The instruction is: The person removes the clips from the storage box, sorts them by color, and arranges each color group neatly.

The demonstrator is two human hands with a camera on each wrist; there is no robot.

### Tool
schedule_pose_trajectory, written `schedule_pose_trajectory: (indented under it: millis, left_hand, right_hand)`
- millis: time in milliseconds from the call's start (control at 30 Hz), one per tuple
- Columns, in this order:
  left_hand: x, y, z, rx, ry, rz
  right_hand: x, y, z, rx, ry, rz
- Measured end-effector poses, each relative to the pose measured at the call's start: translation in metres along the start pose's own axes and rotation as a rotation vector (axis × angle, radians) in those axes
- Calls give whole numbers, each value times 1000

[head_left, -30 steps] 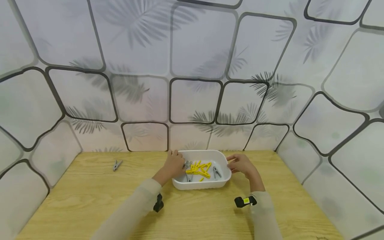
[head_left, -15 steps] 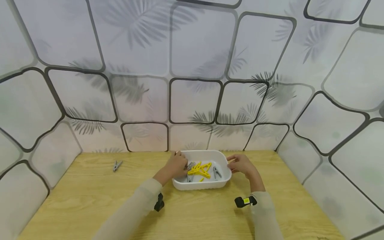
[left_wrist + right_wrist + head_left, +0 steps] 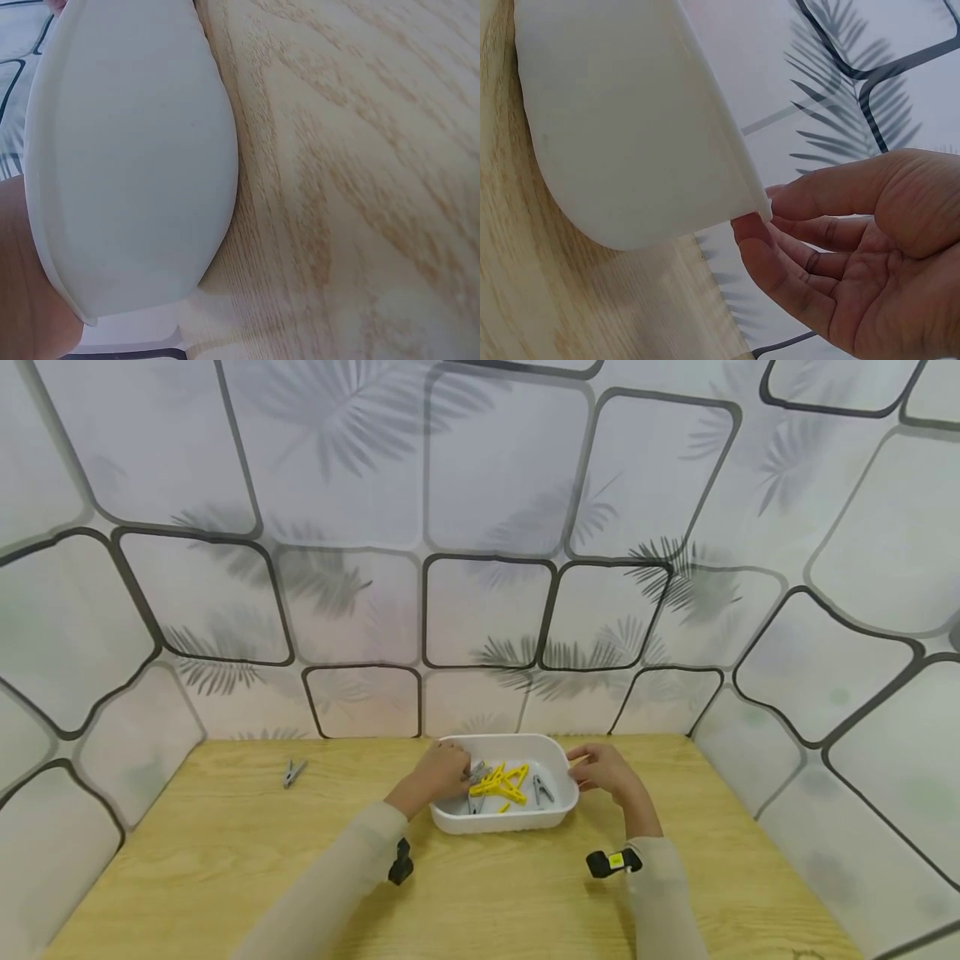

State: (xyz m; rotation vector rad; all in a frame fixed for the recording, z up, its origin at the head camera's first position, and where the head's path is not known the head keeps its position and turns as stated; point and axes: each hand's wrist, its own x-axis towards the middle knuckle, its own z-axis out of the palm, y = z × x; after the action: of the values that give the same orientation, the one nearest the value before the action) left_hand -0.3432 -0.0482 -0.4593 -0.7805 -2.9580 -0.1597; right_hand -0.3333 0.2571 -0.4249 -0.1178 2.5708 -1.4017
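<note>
A white plastic tub [image 3: 517, 821] stands on the table, holding yellow clothespins [image 3: 497, 783] and grey clothespins [image 3: 542, 789]. My left hand [image 3: 441, 768] reaches over its left rim, knuckles up, with the fingertips down among the pegs beside a grey one; what they touch is hidden. In the left wrist view only part of that hand [image 3: 30, 277] shows behind the tub wall. At the right end my right hand [image 3: 877, 247] pinches the tub's rim [image 3: 754, 187] between thumb and fingers.
One grey clothespin [image 3: 292, 773] lies apart on the wooden table [image 3: 225, 860], to the left of the tub. A patterned wall covering [image 3: 360, 610] rises along the back and both sides of the table.
My left hand has shifted slightly to the right and deeper into the tub. Some yellow and grey clothespins there have moved and bunched closer together. The right hand stays on the rim.
</note>
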Motion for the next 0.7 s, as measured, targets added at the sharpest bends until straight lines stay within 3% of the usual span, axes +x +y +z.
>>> schedule_pose_trajectory:
  millis: [167, 433, 700]
  left_hand:
    - [-1, 0, 1, -47, 27, 7]
    - [-3, 0, -1, -89, 130, 41]
    - [-5, -2, 4, -17, 356, 113]
  right_hand:
    - [3, 4, 0, 0, -2, 10]
    - [3, 5, 0, 11, 4, 6]
    - [-1, 1, 1, 11, -1, -7]
